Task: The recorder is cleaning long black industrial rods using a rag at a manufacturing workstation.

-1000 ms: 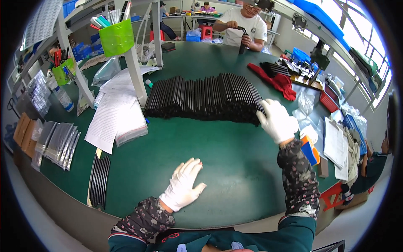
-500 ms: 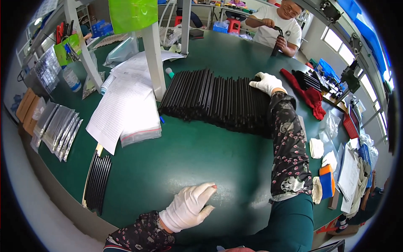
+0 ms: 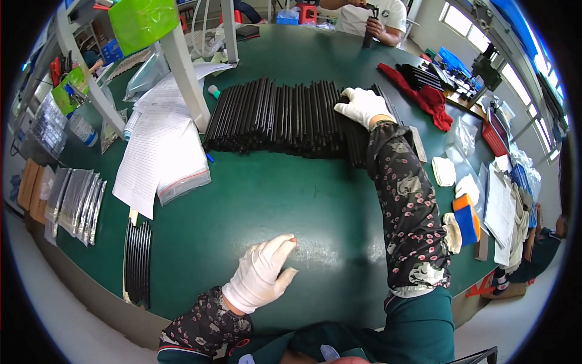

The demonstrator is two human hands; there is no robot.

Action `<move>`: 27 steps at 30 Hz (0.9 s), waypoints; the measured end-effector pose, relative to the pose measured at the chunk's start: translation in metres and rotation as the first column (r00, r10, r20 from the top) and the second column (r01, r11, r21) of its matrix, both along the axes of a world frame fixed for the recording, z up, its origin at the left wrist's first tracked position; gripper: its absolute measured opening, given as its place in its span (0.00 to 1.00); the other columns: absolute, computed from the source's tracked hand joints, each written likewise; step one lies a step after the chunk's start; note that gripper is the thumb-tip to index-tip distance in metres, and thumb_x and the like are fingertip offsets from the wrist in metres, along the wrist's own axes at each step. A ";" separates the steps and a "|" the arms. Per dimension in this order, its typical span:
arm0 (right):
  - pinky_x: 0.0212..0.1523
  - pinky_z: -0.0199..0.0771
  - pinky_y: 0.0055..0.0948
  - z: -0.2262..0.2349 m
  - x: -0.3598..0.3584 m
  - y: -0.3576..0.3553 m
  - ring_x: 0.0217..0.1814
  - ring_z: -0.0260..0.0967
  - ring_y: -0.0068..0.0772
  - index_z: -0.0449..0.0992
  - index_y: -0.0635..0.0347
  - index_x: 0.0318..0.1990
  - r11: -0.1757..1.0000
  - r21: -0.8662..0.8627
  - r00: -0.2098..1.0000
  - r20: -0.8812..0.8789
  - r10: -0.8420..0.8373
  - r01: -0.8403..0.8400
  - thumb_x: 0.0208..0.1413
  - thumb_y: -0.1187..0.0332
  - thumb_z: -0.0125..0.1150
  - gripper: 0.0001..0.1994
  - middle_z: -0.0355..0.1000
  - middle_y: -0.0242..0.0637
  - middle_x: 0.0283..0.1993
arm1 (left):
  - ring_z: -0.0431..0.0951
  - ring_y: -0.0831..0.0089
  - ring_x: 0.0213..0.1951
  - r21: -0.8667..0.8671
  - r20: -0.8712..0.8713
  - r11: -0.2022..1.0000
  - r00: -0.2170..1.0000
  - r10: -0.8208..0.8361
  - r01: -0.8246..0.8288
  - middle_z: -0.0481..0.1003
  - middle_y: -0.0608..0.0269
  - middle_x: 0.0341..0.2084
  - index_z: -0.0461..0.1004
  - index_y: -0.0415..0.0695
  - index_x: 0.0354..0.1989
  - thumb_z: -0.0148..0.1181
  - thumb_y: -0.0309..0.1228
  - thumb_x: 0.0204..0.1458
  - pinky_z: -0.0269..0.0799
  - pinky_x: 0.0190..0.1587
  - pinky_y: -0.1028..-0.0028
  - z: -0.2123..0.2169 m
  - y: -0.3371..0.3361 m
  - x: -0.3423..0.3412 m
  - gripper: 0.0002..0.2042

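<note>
A big pile of long black rods (image 3: 285, 118) lies across the far middle of the green table (image 3: 273, 200). My right hand (image 3: 364, 106), in a white glove, reaches out and rests on the pile's right end, fingers curled over the rods. My left hand (image 3: 260, 273), also gloved, lies flat on the bare green surface near the front edge, fingers together and holding nothing. Both forearms wear dark flowered sleeves.
White papers and clear bags (image 3: 160, 151) lie left of the pile beside a white frame post (image 3: 185, 73). Black strips (image 3: 138, 261) sit at the front left, silver pouches (image 3: 73, 203) further left. A red cloth (image 3: 424, 97) and orange-blue block (image 3: 467, 218) lie right. Another person (image 3: 370, 15) works opposite.
My right hand has reached farther over the rod pile's right end and my view has leaned in over the table. The left hand has stayed flat near the front edge.
</note>
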State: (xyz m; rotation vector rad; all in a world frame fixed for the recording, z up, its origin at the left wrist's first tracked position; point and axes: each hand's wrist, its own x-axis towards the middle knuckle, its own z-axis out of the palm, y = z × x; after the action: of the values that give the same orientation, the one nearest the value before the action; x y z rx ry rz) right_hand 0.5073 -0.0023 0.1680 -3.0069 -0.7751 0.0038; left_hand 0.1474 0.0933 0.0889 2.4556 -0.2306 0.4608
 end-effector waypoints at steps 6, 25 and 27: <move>0.62 0.60 0.45 0.032 -0.010 -0.025 0.64 0.61 0.48 0.63 0.47 0.64 0.979 0.156 0.982 0.158 0.103 -0.128 0.54 0.38 0.46 0.34 0.63 0.45 0.62 | 0.74 0.53 0.47 -0.018 0.052 1.000 0.999 -0.006 0.007 0.71 0.50 0.50 0.68 0.38 0.51 0.65 0.25 0.40 0.70 0.50 0.63 -0.011 0.000 0.008 0.25; 0.53 0.68 0.52 -0.043 -0.081 -0.109 0.53 0.71 0.44 0.67 0.54 0.59 0.316 0.636 0.527 -0.766 0.368 0.704 0.51 0.41 0.60 0.34 0.73 0.38 0.53 | 0.65 0.54 0.57 -0.845 -0.534 0.334 0.699 -0.476 -0.418 0.67 0.49 0.56 0.66 0.38 0.57 0.51 0.64 0.51 0.58 0.59 0.54 0.011 -0.018 0.214 0.39; 0.48 0.74 0.44 -0.052 -0.066 -0.118 0.44 0.74 0.32 0.75 0.52 0.50 0.293 0.596 0.466 -0.785 0.408 0.748 0.55 0.49 0.60 0.21 0.76 0.34 0.48 | 0.66 0.53 0.57 -0.891 -0.454 0.280 0.719 -0.526 -0.358 0.67 0.53 0.57 0.62 0.47 0.63 0.56 0.63 0.47 0.58 0.59 0.54 0.024 -0.044 0.217 0.40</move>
State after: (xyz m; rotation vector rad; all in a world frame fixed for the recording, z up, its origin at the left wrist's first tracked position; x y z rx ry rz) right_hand 0.4410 -0.1201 0.1161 -1.4115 -0.0409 0.7511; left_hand 0.3640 0.0488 0.1126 1.1362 0.2173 -0.3979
